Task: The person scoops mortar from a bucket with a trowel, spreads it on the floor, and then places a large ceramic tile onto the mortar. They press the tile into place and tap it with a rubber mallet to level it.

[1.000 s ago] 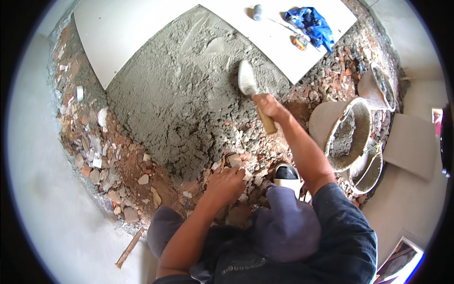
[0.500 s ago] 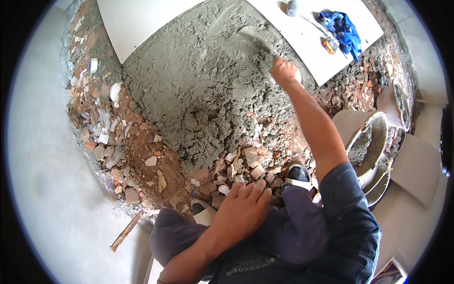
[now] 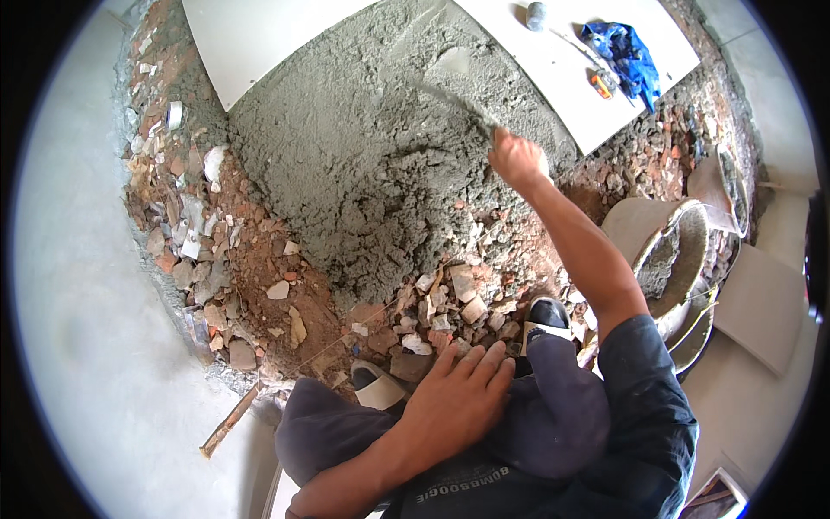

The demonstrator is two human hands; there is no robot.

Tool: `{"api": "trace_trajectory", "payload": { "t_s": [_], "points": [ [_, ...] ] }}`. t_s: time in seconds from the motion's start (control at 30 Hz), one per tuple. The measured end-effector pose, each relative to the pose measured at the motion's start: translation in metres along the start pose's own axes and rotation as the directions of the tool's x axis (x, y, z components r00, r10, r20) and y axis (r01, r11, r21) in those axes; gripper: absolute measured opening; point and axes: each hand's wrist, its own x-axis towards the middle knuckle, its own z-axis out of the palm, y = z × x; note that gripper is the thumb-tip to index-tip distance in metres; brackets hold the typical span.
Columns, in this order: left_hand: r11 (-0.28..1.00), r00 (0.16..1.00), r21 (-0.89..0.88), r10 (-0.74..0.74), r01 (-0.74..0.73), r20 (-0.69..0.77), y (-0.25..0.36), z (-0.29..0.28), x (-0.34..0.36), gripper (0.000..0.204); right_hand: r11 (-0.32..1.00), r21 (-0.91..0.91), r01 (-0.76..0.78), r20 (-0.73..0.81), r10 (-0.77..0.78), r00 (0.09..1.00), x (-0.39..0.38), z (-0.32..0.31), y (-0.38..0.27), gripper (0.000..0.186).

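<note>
Between two tiles and a band of rubble: mortar (image 3: pixel 346 164), one bed, grey; far part fairly smooth, near part loose and clumped. Over the mortar, trowel (image 3: pixel 458 105), one; blade blurred, seen nearly edge-on, contact uncertain.

Right hand (image 3: pixel 517 161): fingers clamped on the trowel's handle, arm well extended. Handling, as judged: blade best kept low and slightly tilted, strokes long and even, clumps broken down and drawn into hollows; lighter pressure beside a tile edge, to avoid knocking it.

Left hand (image 3: pixel 458 394): over the lap, nothing seen in it; fingers extended, slightly apart. Probably best kept there, clear of the stroke, weight settled over uneven footing.

Left tile (image 3: pixel 268 35) and right tile (image 3: pixel 562 91): white, flanking the bed. On right tile: mallet head (image 3: pixel 536 16), blue plastic (image 3: pixel 624 56). Right side: bucket (image 3: pixel 631 227), grey residue inside. Nearest: rubble (image 3: pixel 462 281), brick and stone; shoes (image 3: pixel 546 324), two.
</note>
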Motion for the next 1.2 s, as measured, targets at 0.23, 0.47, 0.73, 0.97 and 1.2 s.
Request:
{"api": "trace_trajectory", "payload": {
  "t_s": [0.23,0.47,0.73,0.97,1.2],
  "points": [
    [1.000,0.997,0.025,-0.013,0.015,-0.075,-0.005,-0.010,0.003,0.043,0.877,-0.313,0.365,0.233,-0.302,0.924,-0.064,0.017,-0.002,0.033],
    [1.000,0.990,-0.008,0.017,-0.019,-0.141,-0.069,-0.016,0.029,0.024,0.988,0.146,0.042,0.021,-0.045,0.999,-0.113,0.014,0.038,0.027],
    [0.782,0.833,0.288,-0.506,0.552,-0.223,-0.238,-0.007,0.205,0.045,0.879,0.441,-0.182,0.024,0.191,0.981,-0.164,0.025,0.091,0.036],
    [0.730,0.750,0.199,-0.591,0.654,-0.296,-0.245,0.013,0.254,0.040,0.856,0.462,-0.231,0.039,0.241,0.970,-0.171,0.031,0.114,0.034],
    [0.798,0.870,-0.435,-0.489,0.417,-0.063,-0.206,0.013,0.104,0.042,0.957,0.179,0.228,-0.017,-0.229,0.973,-0.106,0.013,0.127,0.028]
  ]
}}
